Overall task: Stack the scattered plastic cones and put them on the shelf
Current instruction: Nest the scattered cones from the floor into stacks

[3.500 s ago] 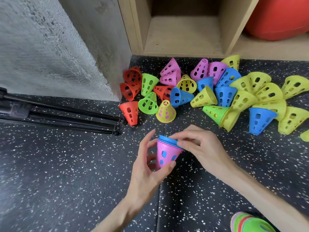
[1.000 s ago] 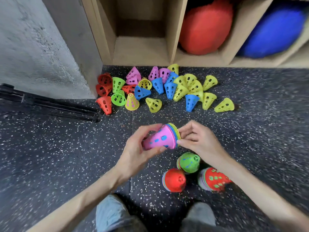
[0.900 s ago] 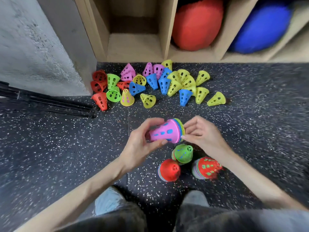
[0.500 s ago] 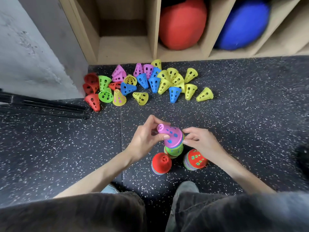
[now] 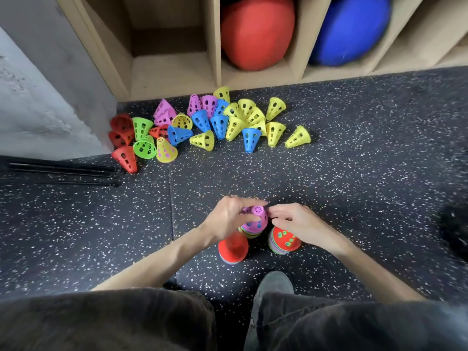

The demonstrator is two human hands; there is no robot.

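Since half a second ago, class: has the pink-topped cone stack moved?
Yes. The pink-topped stack went from tilted to upright, down onto the green-topped pile beside the red-topped stack. Left hand grips it; right hand touches it.

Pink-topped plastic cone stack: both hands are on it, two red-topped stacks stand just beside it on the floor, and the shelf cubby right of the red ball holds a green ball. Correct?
One detail is off. In the head view the ball right of the red ball is a blue ball, not green. Both the left hand and right hand are on the pink-topped plastic cone stack, with two red-topped stacks beside it.
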